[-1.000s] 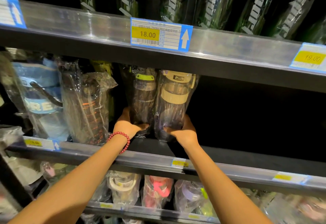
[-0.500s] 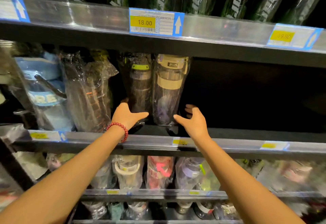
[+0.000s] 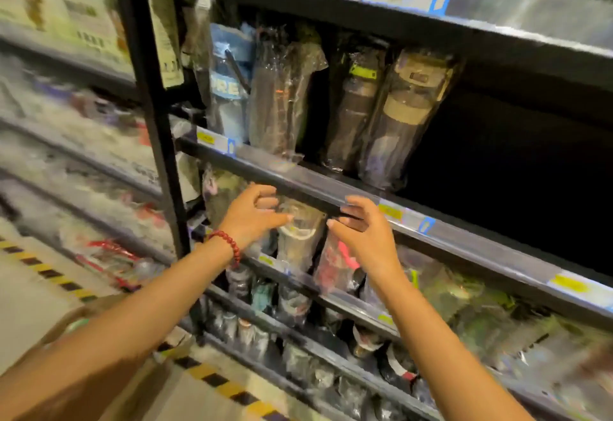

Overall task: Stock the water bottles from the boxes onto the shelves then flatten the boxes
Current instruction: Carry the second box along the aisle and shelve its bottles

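Two plastic-wrapped bottles stand side by side on the middle shelf (image 3: 331, 185): one with a green lid band (image 3: 356, 105), one with a beige lid (image 3: 406, 112). Left of them stand a dark wrapped bottle (image 3: 282, 95) and a blue one (image 3: 229, 88). My left hand (image 3: 253, 213), with a red bead bracelet at the wrist, and my right hand (image 3: 361, 231) hover in front of that shelf's edge, below the bottles. Both hands have loosely bent fingers and hold nothing. A cardboard box (image 3: 59, 331) shows at the lower left, partly hidden behind my left arm.
The right part of the middle shelf (image 3: 514, 161) is dark and bare. Lower shelves hold several wrapped bottles (image 3: 298, 244). A black upright post (image 3: 149, 105) splits this unit from a blurred one on the left. Yellow-black tape (image 3: 219, 380) runs along the floor.
Both hands let go of the two bottles and pulled back and down, away from the shelf. My view swung down and to the left, bringing the floor and box into sight.
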`<state>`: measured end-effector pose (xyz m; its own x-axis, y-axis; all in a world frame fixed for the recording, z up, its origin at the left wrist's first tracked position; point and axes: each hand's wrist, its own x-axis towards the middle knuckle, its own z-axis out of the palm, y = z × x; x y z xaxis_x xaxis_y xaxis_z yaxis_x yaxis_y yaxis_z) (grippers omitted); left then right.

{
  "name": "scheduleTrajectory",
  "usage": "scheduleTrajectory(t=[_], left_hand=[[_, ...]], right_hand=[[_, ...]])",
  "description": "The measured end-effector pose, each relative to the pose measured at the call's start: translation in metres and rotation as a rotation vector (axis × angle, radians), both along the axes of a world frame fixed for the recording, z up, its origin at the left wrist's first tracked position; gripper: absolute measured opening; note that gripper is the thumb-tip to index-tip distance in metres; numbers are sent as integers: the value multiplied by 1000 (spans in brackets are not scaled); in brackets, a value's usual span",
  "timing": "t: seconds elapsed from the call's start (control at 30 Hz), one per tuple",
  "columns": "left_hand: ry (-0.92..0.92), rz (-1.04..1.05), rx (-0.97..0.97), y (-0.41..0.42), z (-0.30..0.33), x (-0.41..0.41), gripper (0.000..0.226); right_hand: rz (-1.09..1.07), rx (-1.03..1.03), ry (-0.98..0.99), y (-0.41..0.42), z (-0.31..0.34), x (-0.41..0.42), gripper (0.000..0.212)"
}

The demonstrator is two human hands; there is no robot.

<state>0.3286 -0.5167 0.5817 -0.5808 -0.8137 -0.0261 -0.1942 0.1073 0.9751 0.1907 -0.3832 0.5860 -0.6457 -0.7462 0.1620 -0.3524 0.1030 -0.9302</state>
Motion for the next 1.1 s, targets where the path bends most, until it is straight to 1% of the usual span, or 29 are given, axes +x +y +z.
scheduleTrajectory(t=[0.13, 0.2, 0.23, 0.3, 0.33, 0.37, 0.43, 0.47, 0.5, 0.53, 0.6, 0.67, 0.77, 0.87, 0.97, 1.1], left_hand=[[-114, 159, 147, 15, -58, 80, 46], [-182, 253, 242, 20, -83, 124, 48], [-221, 294, 281, 24, -94, 145, 48], [-301, 385, 341, 30, -116, 184, 45], [-314, 455, 373, 34, -126, 202, 37], [-310, 526, 406, 39, -133, 220, 24], [-306, 656, 477, 45, -154, 257, 18], [-318, 709, 523, 48, -164, 275, 16], [-320, 757, 560, 52, -173, 293, 25], [-320, 802, 595, 53, -182, 311, 39], [-335, 881, 657, 52, -200, 344, 56], [-337, 923, 692, 43, -218, 373, 58], [-295, 998, 747, 17, -230, 407, 50], [-243, 1043, 792, -16, -239, 438, 19], [-217, 1039, 865, -50, -256, 469, 24], [-291, 1029, 907, -86, -295, 497, 36]], right_hand=[[206, 154, -128, -19, -49, 57, 45], [329, 259, -208, -30, -73, 85, 37], [384, 318, -216, -36, -86, 98, 34], [483, 413, -189, -50, -113, 124, 37], [532, 453, -193, -57, -125, 138, 39], [581, 502, -199, -64, -134, 152, 36], [671, 605, -209, -78, -155, 185, 24], [719, 641, -237, -85, -164, 201, 23], [766, 667, -256, -92, -172, 218, 23], [796, 680, -252, -99, -182, 234, 27], [812, 713, -176, -113, -193, 264, 41], [842, 772, -110, -133, -203, 292, 47], [916, 851, -64, -171, -220, 328, 49], [953, 911, -43, -214, -234, 363, 46], [968, 954, 11, -256, -248, 400, 42], [976, 1036, 22, -303, -292, 439, 40]])
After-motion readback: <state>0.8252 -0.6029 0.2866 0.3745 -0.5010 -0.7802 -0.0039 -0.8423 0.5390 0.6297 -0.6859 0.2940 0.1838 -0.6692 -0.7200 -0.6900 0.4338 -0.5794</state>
